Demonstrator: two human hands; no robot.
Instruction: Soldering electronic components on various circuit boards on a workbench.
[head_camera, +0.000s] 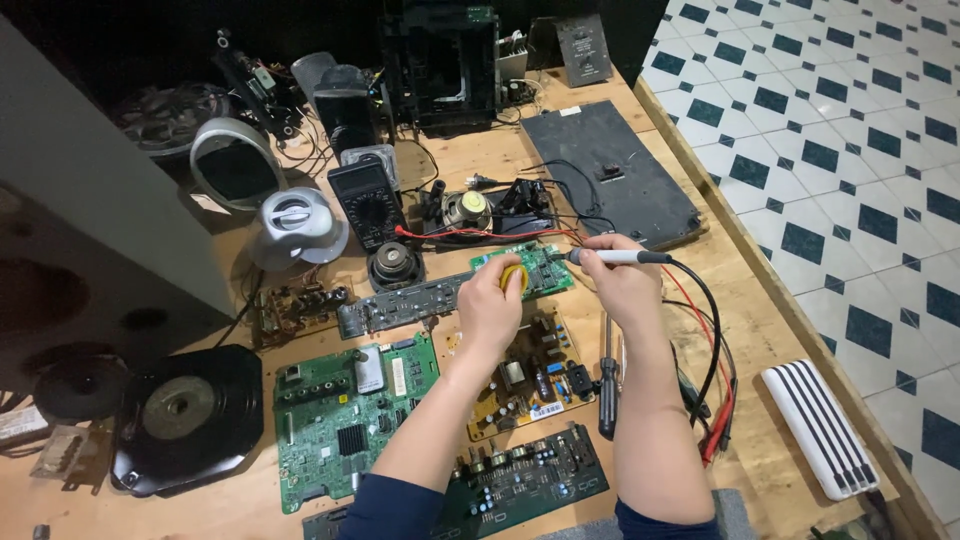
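My left hand (487, 302) grips a small yellow roll (516, 277), held just over the near edge of a small green circuit board (543, 264). My right hand (617, 280) holds a pen-shaped soldering iron (612, 257) with a white grip; its tip points left and meets the small green board near the yellow roll. A black cable (706, 300) runs from the iron's back end down to the right. Under my forearms lies a yellow-brown circuit board (520, 378).
A large green circuit board (345, 420) and a dark board (530, 475) lie near me. A screwdriver (607, 385), red and black probe leads (715, 425), a multimeter (368, 203), speakers (395, 266), a black panel (610, 170) and a white striped power bank (818, 428) surround them.
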